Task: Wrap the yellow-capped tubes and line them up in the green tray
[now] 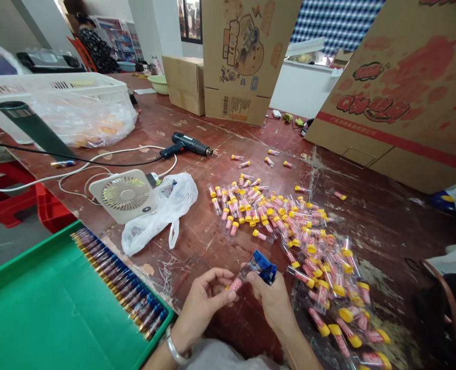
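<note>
My left hand (208, 295), a bracelet on its wrist, pinches a small clear tube (235, 284) with a pink label. Its cap end is mostly hidden by my fingers. My right hand (270, 295) grips a blue and clear plastic sleeve (261, 264) that meets the tube's far end; I cannot tell how far the tube sits inside it. To the right lies a big loose heap of similar yellow-capped tubes (277, 213). On the left, a green tray (31, 303) holds a row of blue-wrapped tubes (120, 280) along its right side.
A heat gun (189, 144) lies behind a small fan (125, 195) and a white plastic bag (166, 210). Cables cross the table's left part. Large cardboard boxes (247, 61) stand at the back, and a white basket (58, 87) at the left. A person (94, 46) sits far off.
</note>
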Tool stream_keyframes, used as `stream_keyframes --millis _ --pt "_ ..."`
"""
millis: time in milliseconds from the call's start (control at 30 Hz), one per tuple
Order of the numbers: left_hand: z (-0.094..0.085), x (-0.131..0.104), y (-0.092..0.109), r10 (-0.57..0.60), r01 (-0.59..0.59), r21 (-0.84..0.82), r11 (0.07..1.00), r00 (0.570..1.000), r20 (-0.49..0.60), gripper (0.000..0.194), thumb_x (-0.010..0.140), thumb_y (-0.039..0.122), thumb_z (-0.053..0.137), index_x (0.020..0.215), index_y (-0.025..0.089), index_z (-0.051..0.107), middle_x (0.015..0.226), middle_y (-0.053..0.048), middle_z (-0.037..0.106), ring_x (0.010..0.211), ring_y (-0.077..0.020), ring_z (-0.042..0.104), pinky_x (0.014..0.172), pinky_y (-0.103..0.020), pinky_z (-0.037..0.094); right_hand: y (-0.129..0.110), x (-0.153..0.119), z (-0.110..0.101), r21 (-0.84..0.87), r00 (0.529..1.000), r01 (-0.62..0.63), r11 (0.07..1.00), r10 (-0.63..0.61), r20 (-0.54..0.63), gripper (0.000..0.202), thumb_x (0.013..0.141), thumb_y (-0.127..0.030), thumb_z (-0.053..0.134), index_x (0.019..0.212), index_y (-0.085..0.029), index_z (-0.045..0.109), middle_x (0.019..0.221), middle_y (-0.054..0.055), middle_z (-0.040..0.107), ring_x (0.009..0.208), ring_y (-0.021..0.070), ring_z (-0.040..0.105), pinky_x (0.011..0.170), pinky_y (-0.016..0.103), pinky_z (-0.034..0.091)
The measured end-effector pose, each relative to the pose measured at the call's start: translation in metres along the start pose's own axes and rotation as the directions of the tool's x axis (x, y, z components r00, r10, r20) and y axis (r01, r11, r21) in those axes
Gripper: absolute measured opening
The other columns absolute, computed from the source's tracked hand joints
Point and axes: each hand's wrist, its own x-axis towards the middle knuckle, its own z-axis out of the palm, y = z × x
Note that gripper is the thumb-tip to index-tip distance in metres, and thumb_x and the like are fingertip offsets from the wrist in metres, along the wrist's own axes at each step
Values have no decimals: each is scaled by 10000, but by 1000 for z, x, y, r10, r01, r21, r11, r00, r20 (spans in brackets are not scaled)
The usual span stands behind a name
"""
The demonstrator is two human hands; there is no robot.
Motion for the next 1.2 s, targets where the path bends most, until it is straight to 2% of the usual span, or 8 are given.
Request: stream_keyframes --millis 100,233,300,367,467,600,833,1200 --pt "4 2 0 47 -47 -46 998 999 -20 360 656 284 842 940 161 658 815 -24 683 697 -161 661 646 -262 532 5 -3 4 -19 998 -45 999 46 52 384 677 -452 800 876 -134 721 499 -78 402 443 66 194 401 233 153" --pt "8 5 2 105 -110 -83 990 993 -59 310 676 262 829 920 170 662 833 -16 686 667 -138 634 652 -265 538 8 -8 12 20 993 -91 996 89 79 351 666 -450 811 781 -135 707 483 -83 371 442 64 204 399 227 165" --pt "7 4 5 80 -81 -70 994 997 -22 315 677 270 828 937 161 688 829 -31 711 690 -158 648 685 -281 537 4 -9 15 74 995 -96 993 93 43 370 669 -447 810 842 -137 706 488 -91 354 446 65 194 402 222 163" --pt "4 3 8 42 -37 -72 997 997 64 390 665 273 835 1014 154 709 853 -58 740 787 -203 675 770 -314 529 -1 -10 16 123 994 -108 987 105 27 405 672 -447 809 906 -134 705 488 -99 333 446 63 175 402 216 147" --pt "-1 1 10 27 -14 -98 995 991 129 459 691 290 817 1116 159 708 893 -80 759 839 -220 676 819 -328 511 -7 -10 18 170 989 -141 975 132 62 421 654 -448 821 909 -132 708 496 -95 347 437 53 166 396 210 128" --pt "-1 2 7 27 -21 -107 994 998 56 316 745 309 776 1021 157 760 786 -64 760 663 -155 636 676 -263 505 -6 -11 21 190 979 -181 965 159 128 414 649 -454 825 891 -137 713 505 -83 384 423 41 173 385 203 125" --pt "2 3 4 47 -66 -134 989 990 -136 243 623 294 858 791 133 788 605 -34 721 555 -132 612 582 -236 501 1 -14 28 178 971 -200 963 171 168 437 658 -428 831 954 -128 713 485 -95 369 414 35 168 384 203 120" --pt "3 6 -6 62 -109 -213 971 974 -217 213 637 291 848 719 118 756 567 -18 693 519 -110 597 539 -211 480 4 -14 33 157 971 -202 967 176 164 407 672 -424 823 931 -130 711 485 -100 353 424 36 156 386 204 119"
